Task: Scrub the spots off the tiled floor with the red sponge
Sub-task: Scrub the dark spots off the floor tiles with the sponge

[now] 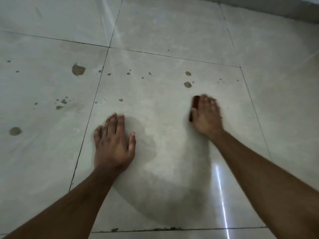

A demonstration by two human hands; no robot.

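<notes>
My right hand (207, 114) presses the red sponge (196, 102) flat on the pale tiled floor (164, 118); only the sponge's left edge shows past my fingers, and the hand is blurred. Just beyond it lie two brown spots (187, 84), with smaller specks to the right. My left hand (114, 144) rests palm down on the same tile, fingers spread, holding nothing. Several more brown spots dot the floor to the left, the largest (78, 69) on the neighbouring tile.
Dark grout lines (89, 121) divide the large tiles. A round spot (15, 131) sits at the far left. A grey raised edge or wall base (276, 9) runs along the top right. Dirt clumps sit in the near grout line (165, 228).
</notes>
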